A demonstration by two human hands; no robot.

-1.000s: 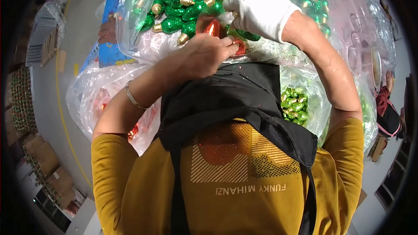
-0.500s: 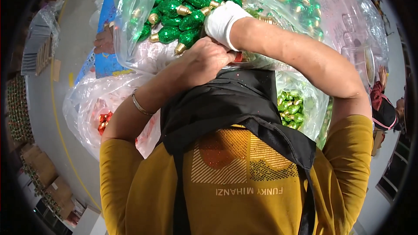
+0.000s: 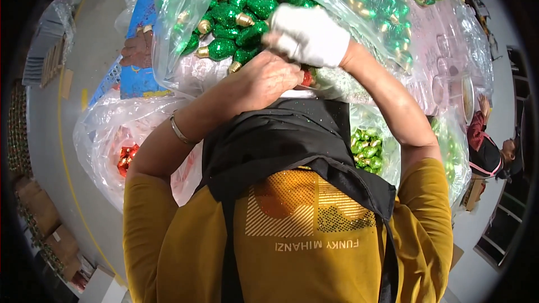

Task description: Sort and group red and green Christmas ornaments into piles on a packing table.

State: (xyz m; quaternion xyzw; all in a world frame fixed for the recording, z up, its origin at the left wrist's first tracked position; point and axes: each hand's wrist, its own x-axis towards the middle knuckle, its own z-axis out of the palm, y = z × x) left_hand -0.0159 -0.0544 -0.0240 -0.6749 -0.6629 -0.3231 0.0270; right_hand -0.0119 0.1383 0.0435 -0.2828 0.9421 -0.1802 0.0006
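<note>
Green glittery bulb-shaped ornaments (image 3: 225, 15) with gold screw-like caps lie heaped in a large clear plastic bag (image 3: 168, 39) in front of me. My left hand (image 3: 268, 78), bare and with a bracelet on the wrist, is curled closed at the near edge of the heap. By its fingertips shows a small red object (image 3: 307, 77); what the fingers grip is hidden. Just above, my right hand (image 3: 311, 36) wears a white glove with bare fingertips. Its fingers are bent toward the green ornaments and smeared by motion, so a hold cannot be made out.
Red ornaments (image 3: 127, 159) sit in a clear bag at left, light green ones (image 3: 368, 150) in another at right. A brown glove (image 3: 137, 49) lies on a blue surface (image 3: 140, 81). Clear plastic containers (image 3: 449, 70) stand at right, near another person (image 3: 487, 140).
My right hand has turned and shifted right, showing more of its glove, and the right elbow has come inward. The left hand stays nearly in place.
</note>
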